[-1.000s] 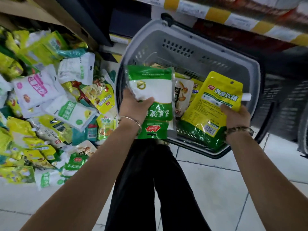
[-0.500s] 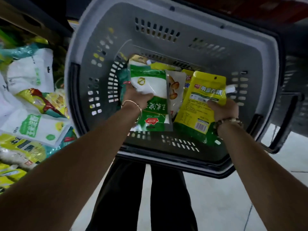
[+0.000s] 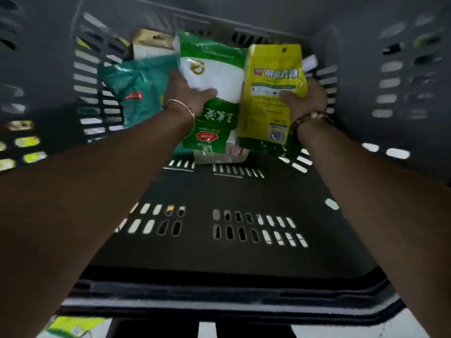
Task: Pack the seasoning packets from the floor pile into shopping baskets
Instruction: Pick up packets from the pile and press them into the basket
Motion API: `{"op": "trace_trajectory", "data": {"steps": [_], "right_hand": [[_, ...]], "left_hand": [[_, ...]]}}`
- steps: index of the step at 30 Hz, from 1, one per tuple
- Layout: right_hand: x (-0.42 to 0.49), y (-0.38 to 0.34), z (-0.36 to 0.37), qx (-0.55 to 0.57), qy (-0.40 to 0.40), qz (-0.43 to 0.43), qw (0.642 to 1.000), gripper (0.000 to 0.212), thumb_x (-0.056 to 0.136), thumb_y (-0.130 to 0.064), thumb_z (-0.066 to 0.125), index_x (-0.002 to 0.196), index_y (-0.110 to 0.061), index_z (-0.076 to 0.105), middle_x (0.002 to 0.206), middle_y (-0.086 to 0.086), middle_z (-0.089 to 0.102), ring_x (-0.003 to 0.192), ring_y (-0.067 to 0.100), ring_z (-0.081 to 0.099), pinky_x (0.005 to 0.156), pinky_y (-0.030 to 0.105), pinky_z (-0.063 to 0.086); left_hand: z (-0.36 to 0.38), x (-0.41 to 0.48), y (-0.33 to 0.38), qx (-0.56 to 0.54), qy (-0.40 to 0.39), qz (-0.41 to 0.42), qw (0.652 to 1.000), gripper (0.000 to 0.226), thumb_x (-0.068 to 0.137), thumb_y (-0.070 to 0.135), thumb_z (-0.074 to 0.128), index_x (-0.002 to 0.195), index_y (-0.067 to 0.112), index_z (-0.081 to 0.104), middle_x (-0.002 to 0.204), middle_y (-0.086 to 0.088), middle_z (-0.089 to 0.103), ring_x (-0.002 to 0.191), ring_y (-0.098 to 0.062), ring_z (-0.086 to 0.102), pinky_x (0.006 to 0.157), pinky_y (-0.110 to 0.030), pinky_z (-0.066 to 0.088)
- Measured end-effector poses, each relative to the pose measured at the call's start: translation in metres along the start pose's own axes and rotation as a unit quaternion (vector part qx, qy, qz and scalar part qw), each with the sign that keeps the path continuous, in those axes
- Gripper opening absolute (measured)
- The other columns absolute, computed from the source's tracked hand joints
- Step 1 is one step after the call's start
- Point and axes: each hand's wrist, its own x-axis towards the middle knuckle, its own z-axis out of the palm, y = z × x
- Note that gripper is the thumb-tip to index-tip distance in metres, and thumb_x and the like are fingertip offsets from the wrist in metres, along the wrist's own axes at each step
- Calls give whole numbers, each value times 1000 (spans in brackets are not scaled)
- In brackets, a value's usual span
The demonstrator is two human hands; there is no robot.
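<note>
Both my arms reach deep inside the grey shopping basket, which fills the view. My left hand grips a green and white packet at its middle, thumb across the front. My right hand grips a yellow packet with a green bottom edge, right beside the green one. Both packets stand upright against the basket's far end. A teal packet lies to the left of them, and a gold-topped white packet stands behind it.
The slotted basket floor in front of the packets is bare and dark. The basket's near rim crosses the bottom of the view. A yellow-green packet of the floor pile shows at the bottom left, outside the basket.
Both hands have gone deeper into the basket with their packets, down toward its far end. The view has closed in, so the floor pile has dropped almost out of sight.
</note>
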Motion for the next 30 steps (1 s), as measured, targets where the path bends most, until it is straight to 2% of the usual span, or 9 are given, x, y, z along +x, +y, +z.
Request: {"op": "trace_trajectory", "data": {"steps": [4, 6, 8, 9, 13, 16, 18, 22, 30], "right_hand": [[11, 6, 11, 6, 39, 26, 999, 53, 82, -15, 70, 129, -8, 47, 122, 6, 61, 111, 18, 57, 84, 17, 38], [10, 5, 15, -28, 56, 21, 998, 67, 82, -16, 68, 140, -12, 35, 135, 6, 51, 120, 18, 50, 91, 20, 37], [2, 4, 15, -95, 74, -17, 993, 73, 82, -16, 67, 145, -12, 29, 145, 10, 37, 130, 23, 40, 101, 27, 35], [-3, 2, 14, -139, 82, -38, 986, 74, 81, -17, 66, 145, -13, 27, 147, 11, 31, 133, 25, 35, 104, 31, 33], [-18, -2, 14, -257, 15, -124, 958, 79, 83, -24, 65, 149, -20, 22, 156, 13, 13, 142, 31, 16, 114, 38, 19], [-14, 2, 23, -360, -117, -151, 913, 90, 83, -32, 68, 150, -30, 9, 158, 10, -8, 145, 33, -4, 116, 47, 9], [-5, 5, 30, -384, -173, -143, 896, 95, 82, -41, 67, 150, -33, 2, 157, 8, -15, 144, 33, -11, 115, 53, 6], [16, 8, 31, -367, -239, -106, 893, 104, 77, -50, 70, 149, -36, -4, 157, 2, -18, 145, 28, -11, 113, 60, 11], [13, 3, 29, -377, -250, -91, 887, 105, 78, -44, 71, 149, -34, -6, 157, 3, -19, 145, 29, -11, 115, 55, 14]], "left_hand": [[11, 3, -5, -47, 12, 16, 999, 59, 68, 11, 81, 109, 11, 39, 115, -7, 59, 101, -19, 59, 87, -24, 47], [12, -5, -4, -68, 31, 40, 996, 67, 67, 6, 79, 119, 8, 39, 120, -9, 54, 98, -14, 54, 86, -15, 45], [9, -17, -2, 19, 71, 95, 993, 87, 66, 10, 80, 138, 8, 31, 134, -14, 41, 111, -16, 47, 94, -12, 37], [6, -21, 0, 105, 79, 130, 983, 95, 67, 16, 80, 144, 11, 25, 143, -15, 33, 123, -21, 41, 104, -20, 33], [1, -26, 4, 415, -41, 254, 873, 104, 75, 33, 75, 150, 23, 5, 157, -12, -9, 145, -31, -4, 117, -44, 2], [7, -15, 8, 520, -116, 285, 797, 112, 75, 38, 76, 150, 23, -6, 155, -13, -20, 144, -32, -13, 114, -48, -3], [11, -5, 15, 553, -162, 259, 775, 114, 75, 40, 75, 150, 20, -8, 155, -14, -21, 143, -33, -14, 115, -49, -1], [19, 9, 31, 582, -209, 212, 757, 119, 72, 41, 77, 149, 16, -10, 154, -18, -21, 143, -36, -13, 114, -52, 3], [20, 7, 33, 586, -208, 199, 757, 120, 72, 43, 77, 149, 15, -10, 154, -16, -21, 143, -35, -14, 114, -53, 4]]}}
